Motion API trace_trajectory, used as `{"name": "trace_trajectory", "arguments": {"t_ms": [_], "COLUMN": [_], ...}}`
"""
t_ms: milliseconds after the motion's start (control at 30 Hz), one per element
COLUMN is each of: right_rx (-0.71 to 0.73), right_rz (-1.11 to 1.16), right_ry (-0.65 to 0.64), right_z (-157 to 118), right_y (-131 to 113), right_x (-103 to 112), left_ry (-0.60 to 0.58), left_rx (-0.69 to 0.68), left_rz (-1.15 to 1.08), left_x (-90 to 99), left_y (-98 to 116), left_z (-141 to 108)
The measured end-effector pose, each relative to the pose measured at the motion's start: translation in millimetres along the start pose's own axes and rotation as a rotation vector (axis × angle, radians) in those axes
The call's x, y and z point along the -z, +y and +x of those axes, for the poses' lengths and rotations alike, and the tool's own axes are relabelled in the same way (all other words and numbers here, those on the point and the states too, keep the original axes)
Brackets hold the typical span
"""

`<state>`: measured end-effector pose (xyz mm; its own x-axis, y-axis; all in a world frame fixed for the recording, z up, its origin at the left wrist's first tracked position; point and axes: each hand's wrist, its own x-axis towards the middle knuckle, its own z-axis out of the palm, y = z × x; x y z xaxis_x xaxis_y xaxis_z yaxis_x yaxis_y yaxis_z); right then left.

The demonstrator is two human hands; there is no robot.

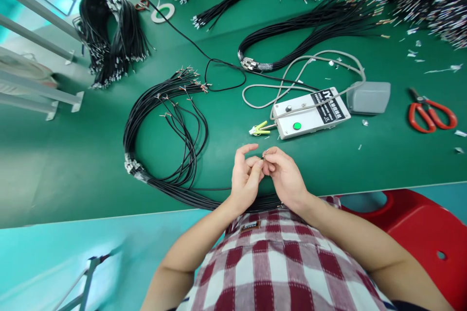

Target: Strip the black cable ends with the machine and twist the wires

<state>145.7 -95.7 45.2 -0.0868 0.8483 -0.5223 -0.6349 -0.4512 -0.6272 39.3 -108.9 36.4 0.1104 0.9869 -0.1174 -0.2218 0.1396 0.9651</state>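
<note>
- Table (73,165): one, green; near edge crosses beneath the forearms; surface runs between box and near edge.
- Chair (419,228): one, red, near right, beyond that edge.
- Bundles (138,107): five black, plus one pile (430,5) far right; the near left bundle reaches the near edge.
- Box (310,112): one, white, green button, just beyond the hands.
- Hands: two. Left hand (246,177) pinches the cable, forefinger raised; right hand (286,175) pinches it, thumb against fingers.
- Block (368,98): one, grey, beside the box's right end.
- Scissors (430,112): two pairs, right and far left.
- Tape (163,13): one roll, far left.
- Clip (260,129): one, yellow-green, left of the box.
- Cable (262,158): one dark end, between both hands' fingertips, above the table's near part.
</note>
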Motion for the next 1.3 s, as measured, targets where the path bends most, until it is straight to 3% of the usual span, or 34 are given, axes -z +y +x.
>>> {"name": "trace_trajectory", "arguments": {"t_ms": [200,367,533,767,1000,1300], "right_rx": [-0.057,-0.057,0.045,0.074,0.063,-0.047], "right_rz": [0.070,0.164,-0.030,-0.185,-0.112,0.063], "right_ry": [0.026,0.082,0.040,-0.129,-0.088,-0.006], "right_z": [2.4,7.5,5.7,3.4,1.6,2.3], "right_y": [4.0,-9.9,-12.9,-0.5,-1.5,1.8], "right_x": [1.3,13.1,21.2,6.6,1.8,0.1], "left_ry": [0.026,0.071,0.006,-0.020,0.024,0.052], "left_rx": [0.010,-0.025,0.025,0.031,-0.021,-0.093], "left_rz": [0.025,0.094,0.039,0.002,0.021,0.155], "left_x": [-1.9,2.3,5.5,5.7,1.1,2.4], "left_y": [-3.3,1.7,7.1,5.4,5.3,-11.4], "left_z": [-2.0,-2.2,1.1,0.5,-2.1,-7.1]}}
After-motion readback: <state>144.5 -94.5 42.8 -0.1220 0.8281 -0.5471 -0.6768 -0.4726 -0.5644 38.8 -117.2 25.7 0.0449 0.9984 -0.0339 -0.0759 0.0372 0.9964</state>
